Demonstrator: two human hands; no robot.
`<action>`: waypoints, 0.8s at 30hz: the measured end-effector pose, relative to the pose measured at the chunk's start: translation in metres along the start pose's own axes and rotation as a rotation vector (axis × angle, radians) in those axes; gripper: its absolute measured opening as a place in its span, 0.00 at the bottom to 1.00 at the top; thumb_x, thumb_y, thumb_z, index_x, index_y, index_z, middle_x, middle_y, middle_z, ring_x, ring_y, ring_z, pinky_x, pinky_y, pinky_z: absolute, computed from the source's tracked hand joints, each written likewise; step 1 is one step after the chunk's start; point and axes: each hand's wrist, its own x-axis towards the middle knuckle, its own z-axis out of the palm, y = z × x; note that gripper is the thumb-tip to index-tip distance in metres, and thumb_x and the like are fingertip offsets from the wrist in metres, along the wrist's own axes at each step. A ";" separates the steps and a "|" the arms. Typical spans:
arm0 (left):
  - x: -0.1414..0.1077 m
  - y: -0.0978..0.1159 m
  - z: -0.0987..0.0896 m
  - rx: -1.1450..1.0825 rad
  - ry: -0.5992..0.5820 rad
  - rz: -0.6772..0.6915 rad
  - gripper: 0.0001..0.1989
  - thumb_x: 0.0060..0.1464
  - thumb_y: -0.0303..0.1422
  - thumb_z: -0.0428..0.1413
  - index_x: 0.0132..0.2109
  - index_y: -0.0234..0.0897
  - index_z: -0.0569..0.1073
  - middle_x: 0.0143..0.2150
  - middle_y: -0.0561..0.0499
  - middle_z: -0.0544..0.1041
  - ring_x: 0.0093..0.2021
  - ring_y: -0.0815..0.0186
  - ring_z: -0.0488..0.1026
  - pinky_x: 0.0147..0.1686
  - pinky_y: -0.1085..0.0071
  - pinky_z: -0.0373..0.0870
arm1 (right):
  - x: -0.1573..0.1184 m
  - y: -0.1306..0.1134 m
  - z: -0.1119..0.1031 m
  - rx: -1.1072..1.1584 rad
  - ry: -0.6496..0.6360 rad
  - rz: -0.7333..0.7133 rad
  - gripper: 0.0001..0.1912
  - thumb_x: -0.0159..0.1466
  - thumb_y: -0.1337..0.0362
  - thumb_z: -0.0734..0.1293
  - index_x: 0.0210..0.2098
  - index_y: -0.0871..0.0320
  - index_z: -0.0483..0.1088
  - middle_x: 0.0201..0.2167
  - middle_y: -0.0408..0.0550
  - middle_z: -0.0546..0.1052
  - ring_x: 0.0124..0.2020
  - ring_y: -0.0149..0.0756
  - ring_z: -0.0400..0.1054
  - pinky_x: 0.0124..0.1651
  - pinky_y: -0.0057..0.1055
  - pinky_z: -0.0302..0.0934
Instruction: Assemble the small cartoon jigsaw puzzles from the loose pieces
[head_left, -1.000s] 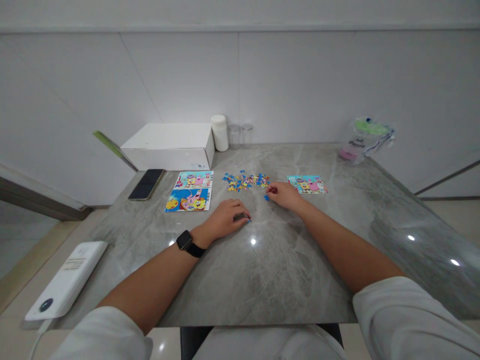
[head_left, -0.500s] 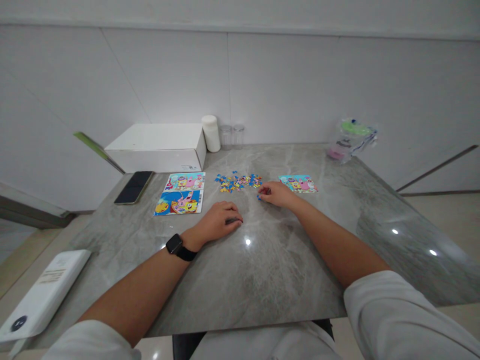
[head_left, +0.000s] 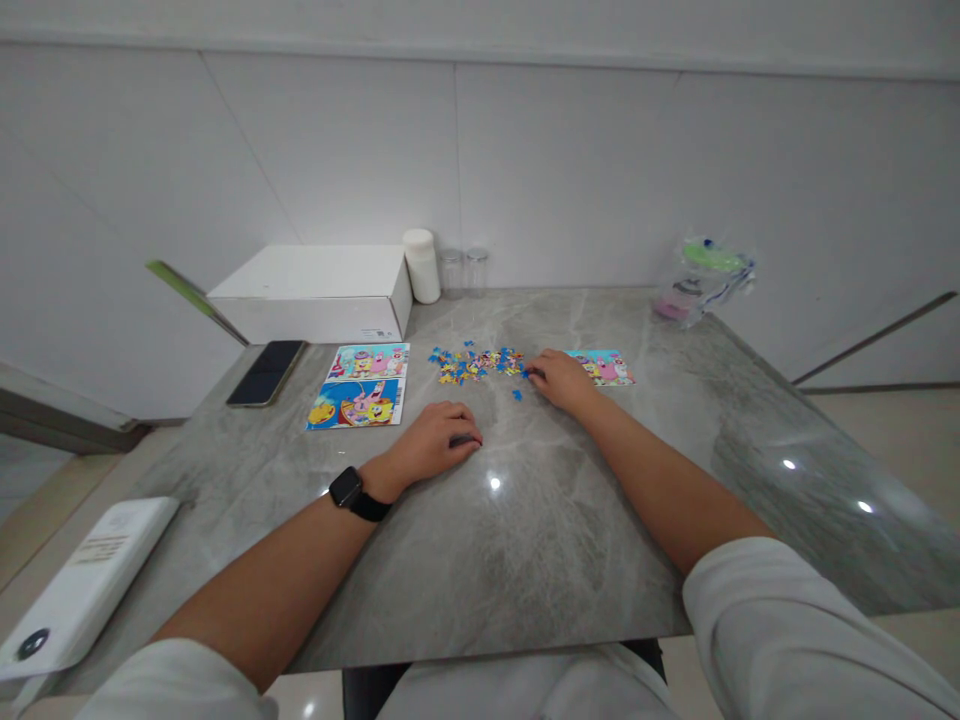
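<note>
R hand (head_left: 557, 378) by knobbly jigsaw pcs (head_left: 491, 361), L hand (head_left: 437, 440) on marbled tbl (head_left: 540, 550), can't tell either grip.

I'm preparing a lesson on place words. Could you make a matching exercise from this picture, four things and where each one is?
1. heap of puzzle pieces
2. black watch
3. white bottle
4. phone

A. between the white box and the clear glasses
B. beside the right hand
C. in front of the white box
D. around the left wrist

Pairs: 1-B, 2-D, 3-A, 4-C

Right hand (head_left: 557, 378) at right edge of puzzle pieces (head_left: 493, 361); left hand (head_left: 436, 438) on tabletop (head_left: 525, 570).
</note>
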 end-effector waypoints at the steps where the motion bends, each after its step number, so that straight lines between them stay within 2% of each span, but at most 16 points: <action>1: 0.000 0.001 0.000 -0.001 0.002 -0.001 0.07 0.64 0.35 0.60 0.43 0.43 0.84 0.44 0.46 0.80 0.46 0.60 0.76 0.51 0.61 0.70 | 0.000 0.000 -0.001 -0.002 -0.002 -0.010 0.14 0.71 0.65 0.66 0.53 0.54 0.80 0.50 0.56 0.80 0.52 0.45 0.73 0.57 0.36 0.63; 5: 0.000 0.003 -0.002 -0.021 0.011 0.001 0.08 0.65 0.34 0.59 0.43 0.42 0.84 0.45 0.46 0.80 0.47 0.59 0.76 0.51 0.61 0.70 | -0.001 0.002 -0.006 0.014 -0.037 0.000 0.10 0.69 0.65 0.68 0.47 0.56 0.80 0.46 0.54 0.80 0.48 0.44 0.74 0.54 0.34 0.64; 10: 0.000 0.004 -0.003 -0.038 0.026 0.000 0.08 0.65 0.33 0.58 0.44 0.42 0.83 0.45 0.45 0.80 0.48 0.59 0.76 0.53 0.60 0.70 | -0.001 0.004 -0.007 0.065 -0.053 -0.019 0.11 0.67 0.66 0.69 0.47 0.57 0.80 0.47 0.56 0.80 0.48 0.44 0.74 0.54 0.34 0.64; 15: 0.000 0.003 -0.004 -0.024 0.038 0.015 0.08 0.66 0.32 0.57 0.44 0.42 0.82 0.45 0.46 0.80 0.47 0.59 0.76 0.52 0.61 0.70 | 0.001 0.005 -0.006 0.108 -0.104 -0.009 0.07 0.64 0.69 0.70 0.41 0.57 0.80 0.44 0.52 0.80 0.45 0.41 0.74 0.50 0.31 0.65; 20: 0.000 0.002 -0.003 -0.015 0.047 0.011 0.07 0.65 0.32 0.58 0.44 0.42 0.82 0.45 0.46 0.80 0.47 0.59 0.76 0.52 0.61 0.70 | 0.001 0.005 -0.007 0.164 -0.109 -0.015 0.12 0.62 0.71 0.70 0.45 0.57 0.80 0.43 0.51 0.82 0.43 0.41 0.75 0.47 0.31 0.64; 24: 0.000 0.003 -0.004 -0.024 0.043 0.003 0.08 0.65 0.32 0.58 0.44 0.42 0.83 0.45 0.46 0.81 0.47 0.59 0.76 0.51 0.61 0.71 | 0.001 0.005 -0.006 0.151 -0.123 -0.012 0.10 0.63 0.69 0.70 0.43 0.57 0.81 0.42 0.52 0.82 0.42 0.41 0.75 0.46 0.31 0.64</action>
